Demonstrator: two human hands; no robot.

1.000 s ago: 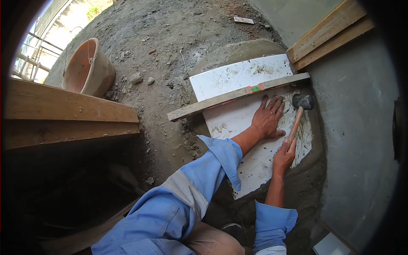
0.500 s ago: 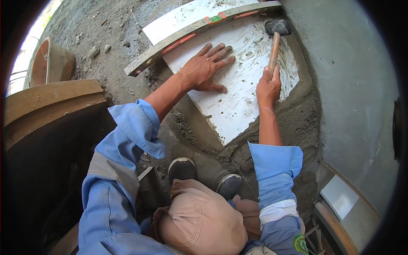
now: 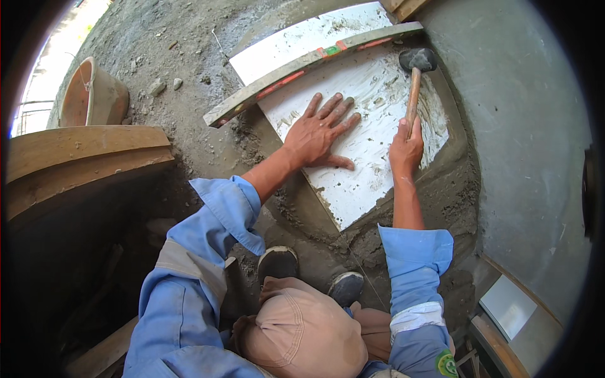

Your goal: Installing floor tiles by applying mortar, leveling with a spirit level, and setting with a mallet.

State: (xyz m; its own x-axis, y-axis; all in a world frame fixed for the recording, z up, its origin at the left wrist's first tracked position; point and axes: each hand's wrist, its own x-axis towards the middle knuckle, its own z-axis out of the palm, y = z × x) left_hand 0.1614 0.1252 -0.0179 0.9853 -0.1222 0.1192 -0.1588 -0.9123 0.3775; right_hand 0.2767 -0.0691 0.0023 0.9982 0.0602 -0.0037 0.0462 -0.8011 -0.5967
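Note:
My left hand [image 3: 313, 140] rests open, fingers spread, on a mortar-smeared white tile [image 3: 343, 194]. My right hand [image 3: 406, 150] grips the wooden handle of a black-headed mallet [image 3: 418, 60], whose head is over the tile's upper right edge. A long grimy spirit level [image 3: 283, 79] with red and green vials spans the far side of this tile, beside a second white tile [image 3: 283, 47] beyond it. Wet grey mortar [image 3: 428, 198] surrounds the near tile. Two dark shoes [image 3: 277, 261] show below it, with beige fabric at the lower edge.
An orange bucket [image 3: 107, 94] stands at upper left behind wooden boards [image 3: 88, 145]. A smooth grey surface [image 3: 523, 138] borders the work on the right, with a small white panel [image 3: 504, 302] at lower right. Rubble and dirt [image 3: 157, 63] cover the ground at upper left.
My view has tilted downward, bringing shoes into sight. My left hand has slid back from beside the level toward the tile's middle left. My right hand still holds the mallet.

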